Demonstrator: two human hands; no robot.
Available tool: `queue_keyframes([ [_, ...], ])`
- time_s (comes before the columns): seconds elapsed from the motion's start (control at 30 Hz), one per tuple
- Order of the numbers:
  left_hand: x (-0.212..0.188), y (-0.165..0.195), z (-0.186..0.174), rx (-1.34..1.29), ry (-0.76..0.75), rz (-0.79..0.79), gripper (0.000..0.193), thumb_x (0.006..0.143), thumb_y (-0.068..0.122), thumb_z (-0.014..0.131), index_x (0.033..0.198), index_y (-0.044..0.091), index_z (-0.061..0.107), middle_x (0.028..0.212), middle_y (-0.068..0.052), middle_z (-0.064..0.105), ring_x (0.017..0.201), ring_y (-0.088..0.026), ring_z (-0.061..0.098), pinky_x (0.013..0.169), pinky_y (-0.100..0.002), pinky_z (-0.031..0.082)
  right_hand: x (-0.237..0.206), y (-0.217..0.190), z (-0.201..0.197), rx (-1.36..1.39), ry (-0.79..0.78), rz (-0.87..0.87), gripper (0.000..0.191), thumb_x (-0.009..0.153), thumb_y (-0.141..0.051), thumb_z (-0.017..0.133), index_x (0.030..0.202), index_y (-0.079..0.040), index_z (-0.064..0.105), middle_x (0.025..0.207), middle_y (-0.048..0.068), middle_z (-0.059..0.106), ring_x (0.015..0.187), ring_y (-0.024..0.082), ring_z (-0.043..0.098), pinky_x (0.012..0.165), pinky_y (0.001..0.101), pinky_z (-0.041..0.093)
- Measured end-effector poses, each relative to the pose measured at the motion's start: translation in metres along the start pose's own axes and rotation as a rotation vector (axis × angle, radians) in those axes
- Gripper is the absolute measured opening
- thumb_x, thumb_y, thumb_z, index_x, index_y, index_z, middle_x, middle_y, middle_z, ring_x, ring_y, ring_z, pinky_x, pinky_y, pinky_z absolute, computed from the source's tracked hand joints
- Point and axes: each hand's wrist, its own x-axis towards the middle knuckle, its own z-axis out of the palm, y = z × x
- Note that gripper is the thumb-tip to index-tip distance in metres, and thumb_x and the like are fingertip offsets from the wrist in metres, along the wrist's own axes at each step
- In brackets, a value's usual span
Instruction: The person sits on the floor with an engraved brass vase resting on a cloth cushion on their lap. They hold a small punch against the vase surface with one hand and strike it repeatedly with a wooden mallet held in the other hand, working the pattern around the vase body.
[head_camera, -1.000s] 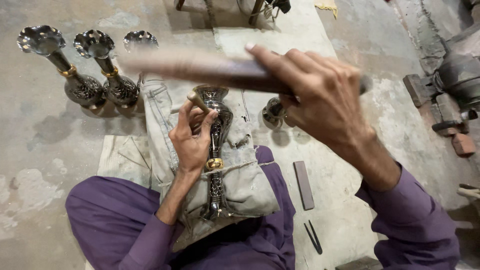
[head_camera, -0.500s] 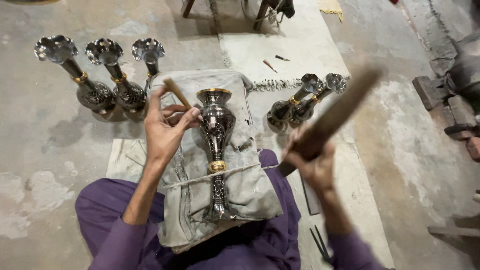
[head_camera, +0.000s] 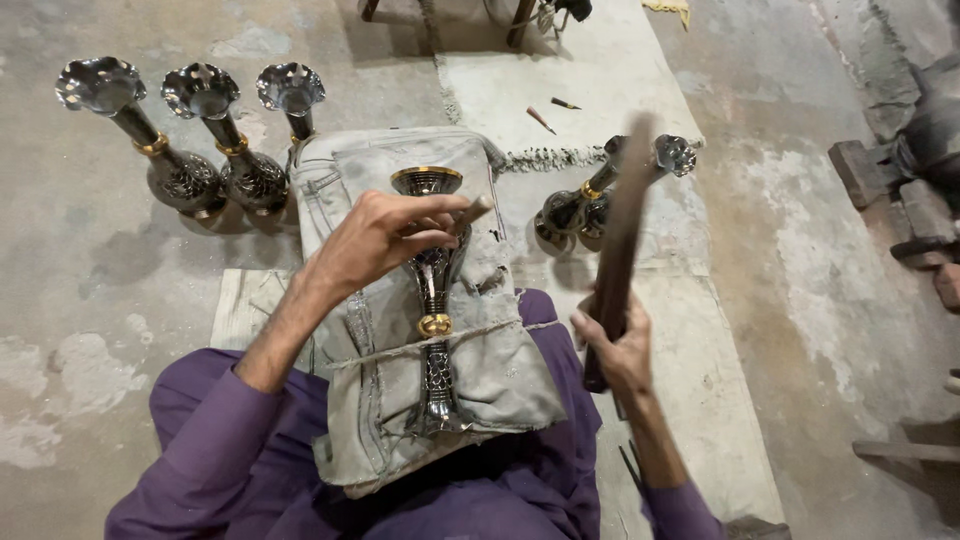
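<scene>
Gripping a stick (head_camera: 618, 250) upright, right hand (head_camera: 615, 345) raised.

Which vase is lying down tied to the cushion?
The vase under the left hand, roped across a grey padded cushion on the lap. The three vases at left stand upright on the floor.

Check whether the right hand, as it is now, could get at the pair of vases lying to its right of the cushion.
Probably not freely: the right hand is full, gripping a wooden stick, though nothing lies between it and the two vases.
</scene>
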Motion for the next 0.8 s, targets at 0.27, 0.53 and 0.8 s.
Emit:
queue_keyframes([
  [0.27,0.007,0.013,-0.003,0.129,-0.092,0.027,0.046,0.089,0.022,0.076,0.134,0.019,0.067,0.101,-0.007,0.079,0.082,-0.022,0.077,0.070,-0.037,0.061,0.005,-0.039,-0.010,-0.577,0.029,-0.391,0.052,0.088,-0.021,0.084,0.123,-0.001,0.052,0.077,0.004,0.069,0.065,0.013,0.068,0.057,0.0286,0.054],
  [0.53,0.003,0.016,-0.002,0.148,-0.090,0.030,0.044,0.093,0.025,0.069,0.137,0.021,0.065,0.102,-0.006,0.079,0.080,-0.023,0.077,0.068,-0.039,0.061,0.014,-0.057,-0.013,-0.890,-0.031,-0.503,0.049,0.092,-0.023,0.079,0.133,-0.007,0.057,0.097,0.017,0.077,0.071,0.023,0.073,0.061,0.0363,0.061],
  [0.8,-0.010,0.007,0.015,0.235,0.046,-0.062,0.040,0.092,0.029,0.070,0.132,0.020,0.069,0.104,-0.003,0.081,0.069,-0.019,0.076,0.065,-0.036,0.063,0.007,-0.078,-0.004,-0.978,0.023,-0.504,0.052,0.084,-0.015,0.076,0.133,-0.012,0.058,0.090,0.018,0.077,0.070,0.028,0.074,0.062,0.0424,0.060],
])
